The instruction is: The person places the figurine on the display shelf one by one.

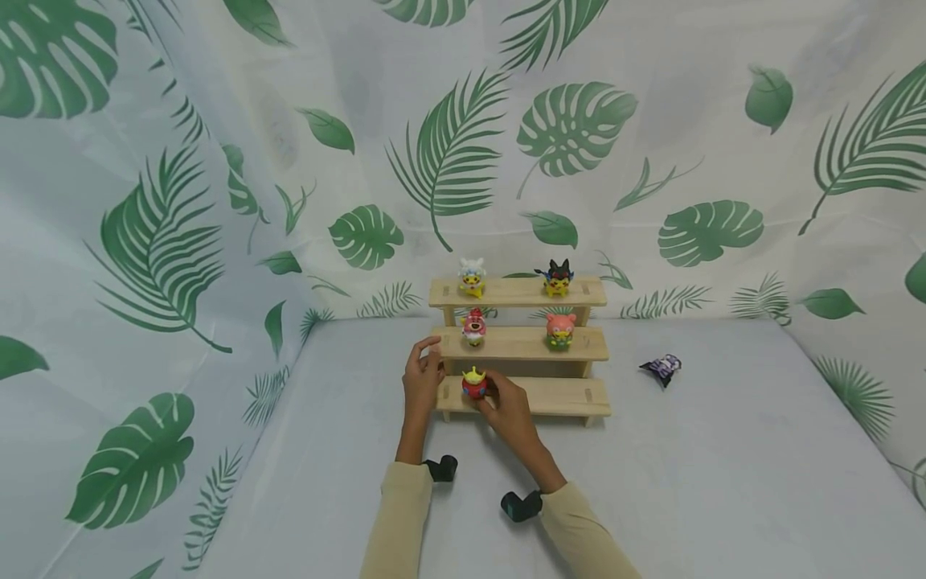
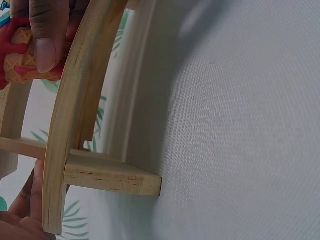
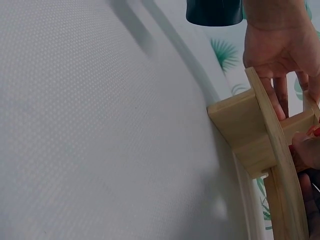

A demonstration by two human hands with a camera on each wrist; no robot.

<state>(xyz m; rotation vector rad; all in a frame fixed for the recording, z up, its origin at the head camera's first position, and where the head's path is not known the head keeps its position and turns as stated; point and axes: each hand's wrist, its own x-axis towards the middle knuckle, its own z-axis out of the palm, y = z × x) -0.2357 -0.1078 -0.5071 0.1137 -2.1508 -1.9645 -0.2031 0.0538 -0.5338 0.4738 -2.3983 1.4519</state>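
In the head view, my right hand (image 1: 512, 410) pinches a small red figurine (image 1: 473, 389) with a yellow top, at the left end of the lowest step of a wooden three-tier display stand (image 1: 550, 396). The left wrist view shows a waffle pattern and red drips on the figurine (image 2: 20, 55), partly covered by the fingers. Whether its base touches the board, I cannot tell. My left hand (image 1: 422, 384) is at the stand's left end, its fingers loosely bent beside the boards and gripping nothing that I can see.
On the top step stand a white-hooded figurine (image 1: 473, 278) and a black-eared one (image 1: 558, 278). The middle step bears a red-hatted figurine (image 1: 473, 328) and a pink-hooded one (image 1: 560, 330). A dark purple-and-white object (image 1: 662, 369) lies on the table right of the stand.
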